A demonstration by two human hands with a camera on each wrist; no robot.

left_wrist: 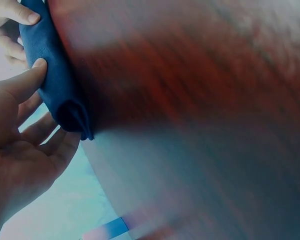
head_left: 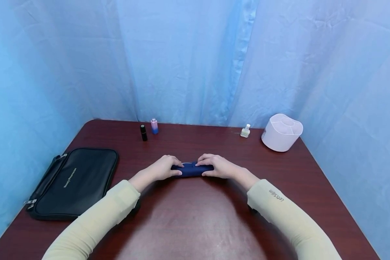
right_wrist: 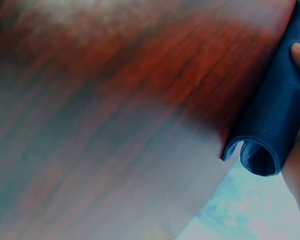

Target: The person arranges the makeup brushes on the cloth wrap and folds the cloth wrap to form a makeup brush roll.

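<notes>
We see a dark blue rolled cloth [head_left: 191,169] lying near the middle of a reddish-brown wooden table [head_left: 195,224], which stands in a booth hung with pale blue curtains [head_left: 188,61]. The roll is a tight tube of woven fabric, and the wrist views show its open, curled ends. Our left hand [head_left: 162,169] grasps one end, thumb and fingers curled round it; our right hand [head_left: 216,167] grasps the other end the same way.

Left of the roll lies a flat black bag [head_left: 74,180] with small pale lettering too small to read. Beyond the roll stand a black tube [head_left: 143,132] and a pink-and-blue bottle [head_left: 154,126]; further right stand a small clear bottle [head_left: 245,131] and a white organiser [head_left: 282,132]. The right cream sleeve [head_left: 289,216] reads "LesSlim".
</notes>
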